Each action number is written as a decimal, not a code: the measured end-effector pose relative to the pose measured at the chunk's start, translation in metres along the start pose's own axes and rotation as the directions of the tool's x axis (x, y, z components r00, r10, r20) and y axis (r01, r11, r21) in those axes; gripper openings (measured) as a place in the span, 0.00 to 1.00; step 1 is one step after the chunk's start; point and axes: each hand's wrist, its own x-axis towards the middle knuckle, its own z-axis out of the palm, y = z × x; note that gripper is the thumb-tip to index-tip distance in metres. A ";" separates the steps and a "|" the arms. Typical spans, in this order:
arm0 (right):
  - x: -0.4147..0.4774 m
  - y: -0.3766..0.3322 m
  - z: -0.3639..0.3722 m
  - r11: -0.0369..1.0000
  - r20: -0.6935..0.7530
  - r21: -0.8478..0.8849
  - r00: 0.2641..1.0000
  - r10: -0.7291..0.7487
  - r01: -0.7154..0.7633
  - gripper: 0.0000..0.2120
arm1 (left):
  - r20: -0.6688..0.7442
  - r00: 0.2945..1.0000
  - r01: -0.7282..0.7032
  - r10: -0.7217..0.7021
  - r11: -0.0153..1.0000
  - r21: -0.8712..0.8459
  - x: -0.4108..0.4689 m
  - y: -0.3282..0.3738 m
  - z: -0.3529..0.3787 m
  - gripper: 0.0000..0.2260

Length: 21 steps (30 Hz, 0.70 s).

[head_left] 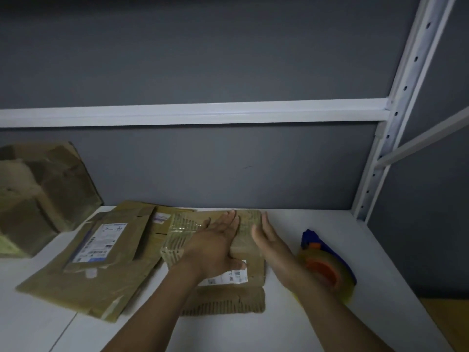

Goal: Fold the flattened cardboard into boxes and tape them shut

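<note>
The flattened cardboard [253,271] lies in the middle of the white tabletop [330,224], close to the grey back wall, with a shipping label [228,275] facing up and a ragged corrugated flap along its near edge. The left hand [215,240] rests flat on it, fingers [232,219] straight and spread, gripping nothing. The right hand [272,240] stands edge-on along the sheet's right side, fingers straight and together; we cannot tell whether it touches the board.

We judge this piece light and fairly stiff along its panels but soft at the creases (it looks used, with old clear tape [177,235] wrinkled over its left part). It should slide easily on the smooth top, so one palm pinning it while the other lifts a side edge seems the sound hold. The worn flap may tear if pulled hard.

A tape dispenser [327,265], blue with an orange hub, sits just to the right, partly behind the right wrist. More flattened sheets [83,283] are piled at the left, their edge overlapping under our piece, which could drag along. A cardboard box [43,189] stands further left.
</note>
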 end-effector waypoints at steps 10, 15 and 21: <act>0.009 0.011 -0.019 0.943 0.013 -0.332 0.999 0.048 -0.041 0.23 | 0.043 0.998 -0.039 0.037 0.998 0.048 -0.016 -0.046 -0.010 0.48; 0.028 -0.003 -0.018 0.710 -0.196 -0.704 0.964 -0.178 -0.012 0.20 | -0.005 0.990 0.139 -0.140 0.985 -0.103 -0.047 -0.078 -0.003 0.49; 0.023 0.003 -0.001 0.458 0.123 -0.822 0.892 -0.435 0.337 0.22 | -0.178 0.950 0.217 -0.255 0.954 -0.209 -0.047 -0.037 0.002 0.46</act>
